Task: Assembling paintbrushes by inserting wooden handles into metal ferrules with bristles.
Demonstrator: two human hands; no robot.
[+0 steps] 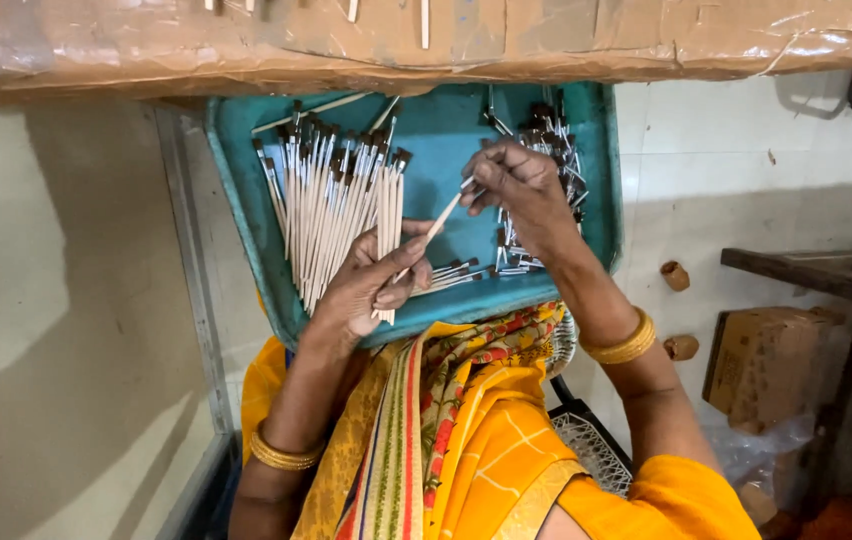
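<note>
A brown cardboard box sits low at right, unlabelled side showing.

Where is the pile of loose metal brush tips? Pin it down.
In the head view, the metal tips lie at the right end of the teal tray, just behind the right hand.
</note>
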